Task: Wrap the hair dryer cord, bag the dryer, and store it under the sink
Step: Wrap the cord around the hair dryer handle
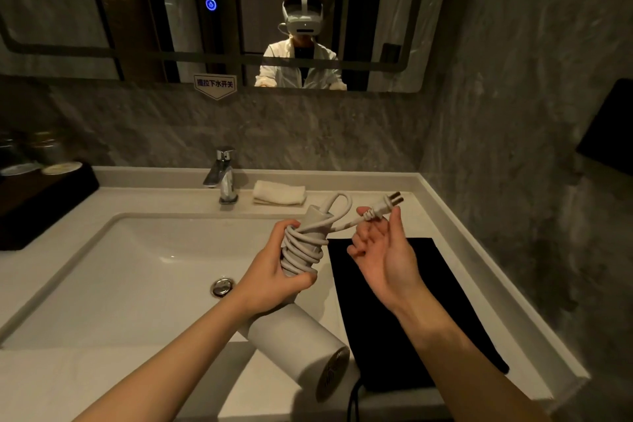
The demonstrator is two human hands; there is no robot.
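Left hand (274,271) wraps around hair dryer (301,329) handle, fingers clamped over coiled cord (301,250), barrel pointing down-right over sink (113,271) rim. Right hand (383,250), palm up, pinches cord just behind plug (383,204), other fingers loosely spread. Black bag (411,312) lies flat on counter beneath right hand.

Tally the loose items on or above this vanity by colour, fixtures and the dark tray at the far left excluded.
White or off-white: 2, the hair dryer with its wrapped cord, and the folded towel.
Black: 1, the bag lying flat on the counter.
Total: 3
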